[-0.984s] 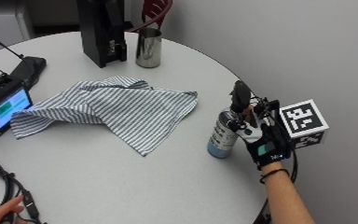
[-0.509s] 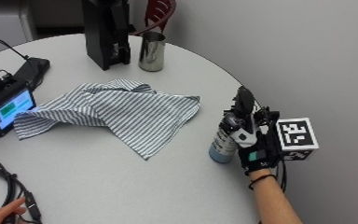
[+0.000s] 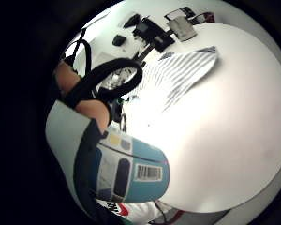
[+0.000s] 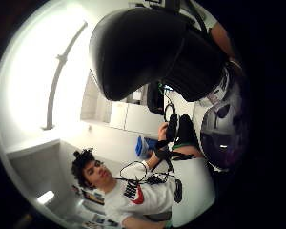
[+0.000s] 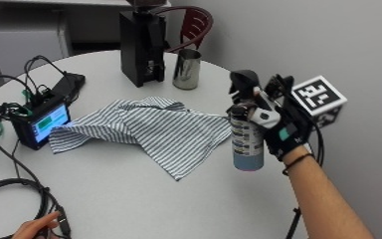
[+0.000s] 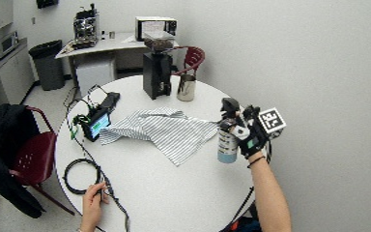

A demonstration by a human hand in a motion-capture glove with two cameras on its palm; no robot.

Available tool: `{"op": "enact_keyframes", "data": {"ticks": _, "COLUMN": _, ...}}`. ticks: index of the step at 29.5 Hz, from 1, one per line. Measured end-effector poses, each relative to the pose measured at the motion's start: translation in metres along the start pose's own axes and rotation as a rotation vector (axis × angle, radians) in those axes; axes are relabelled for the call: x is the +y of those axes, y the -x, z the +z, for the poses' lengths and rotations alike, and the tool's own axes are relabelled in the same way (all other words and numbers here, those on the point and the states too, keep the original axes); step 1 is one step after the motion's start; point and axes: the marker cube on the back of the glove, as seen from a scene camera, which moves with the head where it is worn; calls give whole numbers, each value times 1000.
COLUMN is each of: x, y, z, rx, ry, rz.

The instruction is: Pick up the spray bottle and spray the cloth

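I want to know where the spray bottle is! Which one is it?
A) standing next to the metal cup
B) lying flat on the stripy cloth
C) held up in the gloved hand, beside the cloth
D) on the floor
C: the gloved right hand grips the spray bottle upright, lifted above the table, just beside the striped cloth.

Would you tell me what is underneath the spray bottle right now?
Bare white table, it seems: the gloved right hand holds the spray bottle upright beside the striped cloth. Whether its base touches the tabletop cannot be told, and the spot directly beneath it is hidden.
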Motion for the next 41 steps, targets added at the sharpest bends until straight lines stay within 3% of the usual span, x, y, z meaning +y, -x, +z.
{"op": "enact_keyframes", "data": {"ticks": 5, "x": -12, "y": -22, "z": 39, "rx": 88, "ry": 217, "rz": 160}}
{"op": "enact_keyframes", "data": {"ticks": 10, "x": 14, "y": -79, "z": 53, "rx": 85, "ry": 287, "rz": 293}}
{"op": "enact_keyframes", "data": {"ticks": 18, "x": -4, "y": -29, "z": 28, "rx": 59, "ry": 241, "rz": 218}}
{"op": "enact_keyframes", "data": {"ticks": 26, "x": 11, "y": -82, "z": 49, "rx": 24, "ry": 266, "rz": 327}}
{"op": "enact_keyframes", "data": {"ticks": 33, "x": -6, "y": 13, "z": 32, "rx": 18, "ry": 229, "rz": 127}}
{"op": "enact_keyframes", "data": {"ticks": 41, "x": 13, "y": -66, "z": 53, "rx": -4, "ry": 232, "rz": 269}}
